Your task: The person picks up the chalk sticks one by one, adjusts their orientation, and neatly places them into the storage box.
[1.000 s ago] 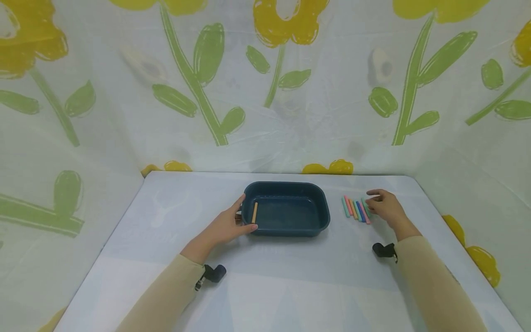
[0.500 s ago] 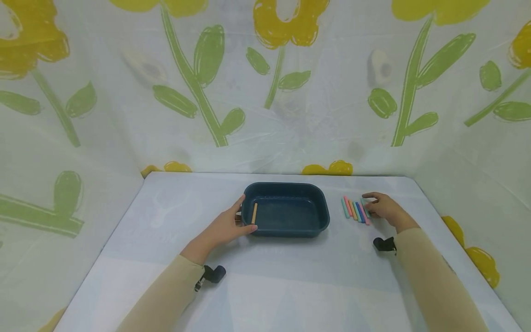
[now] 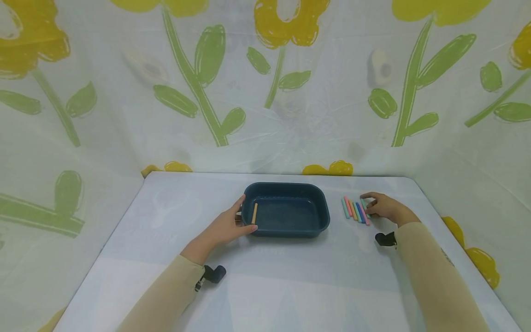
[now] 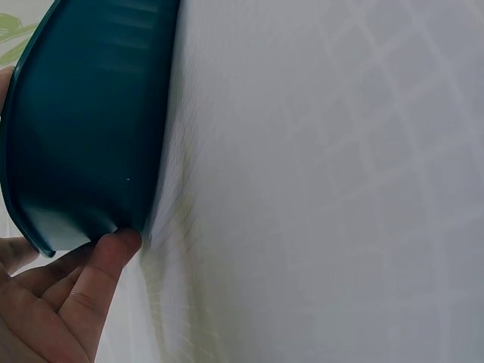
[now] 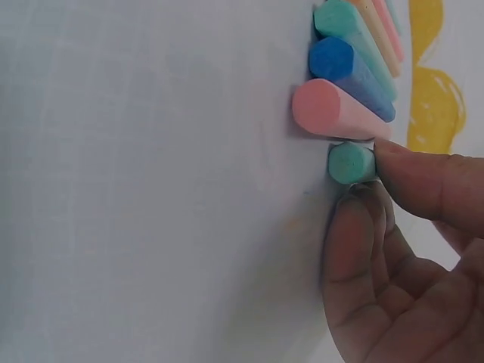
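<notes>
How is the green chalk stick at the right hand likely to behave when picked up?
The green chalk stick is probably stiff and light, being straight and slim. That slimness might also make it snap if squeezed hard. Its roundish end suggests it could roll if nudged.

In the right wrist view, the right grip (image 5: 404,299) hides the far end of a green chalk (image 5: 350,163), and the top edge cuts an orange chalk (image 5: 377,36). The left wrist view crops the dark tray (image 4: 87,128) and left grip (image 4: 64,299).
</notes>
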`<state>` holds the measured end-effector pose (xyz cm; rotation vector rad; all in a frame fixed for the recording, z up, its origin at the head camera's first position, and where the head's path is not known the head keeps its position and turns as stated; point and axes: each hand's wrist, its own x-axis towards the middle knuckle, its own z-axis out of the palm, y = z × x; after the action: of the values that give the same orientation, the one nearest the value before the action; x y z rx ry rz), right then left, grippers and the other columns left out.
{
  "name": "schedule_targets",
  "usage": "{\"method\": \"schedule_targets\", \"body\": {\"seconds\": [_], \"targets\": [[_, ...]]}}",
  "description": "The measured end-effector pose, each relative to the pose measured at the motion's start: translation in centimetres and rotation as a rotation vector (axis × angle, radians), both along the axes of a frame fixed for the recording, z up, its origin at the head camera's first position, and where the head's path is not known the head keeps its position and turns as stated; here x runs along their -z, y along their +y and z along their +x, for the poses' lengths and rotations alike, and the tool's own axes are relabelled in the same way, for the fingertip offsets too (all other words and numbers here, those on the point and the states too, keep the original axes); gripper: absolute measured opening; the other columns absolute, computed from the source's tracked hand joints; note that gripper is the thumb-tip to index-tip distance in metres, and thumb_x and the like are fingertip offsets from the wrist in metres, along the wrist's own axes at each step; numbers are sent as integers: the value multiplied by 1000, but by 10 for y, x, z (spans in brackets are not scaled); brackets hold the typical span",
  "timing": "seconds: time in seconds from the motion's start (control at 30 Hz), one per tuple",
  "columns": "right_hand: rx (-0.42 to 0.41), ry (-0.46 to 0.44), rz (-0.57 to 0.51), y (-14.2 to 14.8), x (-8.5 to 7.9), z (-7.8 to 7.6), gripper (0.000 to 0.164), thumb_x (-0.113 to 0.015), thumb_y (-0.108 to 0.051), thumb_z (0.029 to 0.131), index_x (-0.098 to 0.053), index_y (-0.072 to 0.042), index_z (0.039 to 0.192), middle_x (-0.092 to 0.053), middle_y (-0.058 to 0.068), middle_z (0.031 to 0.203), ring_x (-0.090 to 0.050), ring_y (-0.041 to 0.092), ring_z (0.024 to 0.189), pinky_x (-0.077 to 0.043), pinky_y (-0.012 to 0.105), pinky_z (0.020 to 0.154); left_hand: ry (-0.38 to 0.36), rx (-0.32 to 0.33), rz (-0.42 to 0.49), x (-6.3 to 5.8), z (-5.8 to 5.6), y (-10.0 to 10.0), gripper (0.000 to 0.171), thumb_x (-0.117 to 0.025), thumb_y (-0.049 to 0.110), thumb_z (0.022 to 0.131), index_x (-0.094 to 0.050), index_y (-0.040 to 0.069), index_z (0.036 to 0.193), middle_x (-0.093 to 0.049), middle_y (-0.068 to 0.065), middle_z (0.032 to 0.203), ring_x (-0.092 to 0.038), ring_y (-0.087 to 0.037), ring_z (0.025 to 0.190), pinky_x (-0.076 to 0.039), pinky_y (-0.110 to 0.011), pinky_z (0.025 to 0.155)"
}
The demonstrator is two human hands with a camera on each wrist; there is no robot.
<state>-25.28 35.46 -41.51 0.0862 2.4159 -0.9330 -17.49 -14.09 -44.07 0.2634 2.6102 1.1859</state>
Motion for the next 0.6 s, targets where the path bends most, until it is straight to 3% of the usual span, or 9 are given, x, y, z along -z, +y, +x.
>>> {"method": "schedule_targets", "body": {"seconds": [0.27, 0.6], "targets": [[21, 33, -5, 3, 8, 3, 68, -64, -9, 96, -27, -1, 152, -45, 31, 133, -53, 35, 110, -39, 60, 103, -6, -8, -2, -1, 2, 1, 108, -78, 52, 83, -12, 24, 163, -51, -17, 147, -57, -29, 127, -44, -51, 106], [95, 57, -87, -2, 0, 14, 66, -59, -5, 97, -25, 0, 153, -41, 34, 136, -54, 36, 110, -51, 47, 97, 0, -10, -6, 0, 2, 1, 107, -78, 54, 83, -11, 25, 163, -51, -17, 147, -57, -29, 127, -45, -51, 105]]}}
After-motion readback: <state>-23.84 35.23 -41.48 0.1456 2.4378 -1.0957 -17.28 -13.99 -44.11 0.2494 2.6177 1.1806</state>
